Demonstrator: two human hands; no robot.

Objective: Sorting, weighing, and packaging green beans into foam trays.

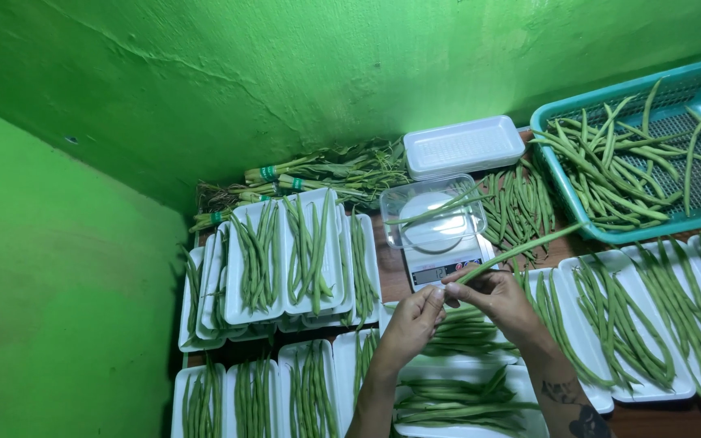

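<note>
Bright green walls are enclosing a counter (391, 280) crowded with white trays (257, 259) of beans. Near the scale (440, 251), the left hand (410, 323) and right hand (498, 298) are both pinching one long green bean (521, 250) in a closed grip.

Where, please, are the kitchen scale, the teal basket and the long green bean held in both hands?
Kitchen scale (438, 272), head view, on its white front panel.
Teal basket (557, 188), head view, on its left rim.
Long green bean (529, 245), head view, mid-length, beyond the right hand (501, 302).
</note>
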